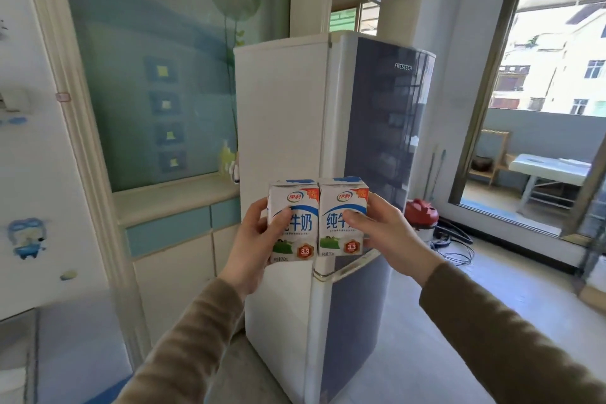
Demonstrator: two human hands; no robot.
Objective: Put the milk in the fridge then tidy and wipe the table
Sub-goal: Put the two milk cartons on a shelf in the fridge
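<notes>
Brown-sleeved hands, both full. The left hand (259, 239) wraps the left carton (295, 223), thumb across its front. The right hand (383, 233) grips the right carton (341, 216) the same way. The cartons are upright, side by side with edges touching, held in the air just in front of the fridge (377, 108). So the milk is not in yet.

Risks as I read it:
- Fridge doors look closed and there is no free hand for the handle. One hand has to take both cartons, or one carton gets parked somewhere. A one-handed pinch on two slick cartons is the likely drop point.
- A hard squeeze during that regrip could dent a carton, or leak it if it's opened. Cannot tell whether either one is.
- The view is onto the fridge's near corner. The hinge side is unclear, so the door may swing into the arms.
- Right of the fridge, on the floor: a red canister (421, 216) and loose cables (455, 249). Sidestepping right to clear the door is a trip hazard.

Tabletop is not in view.
</notes>
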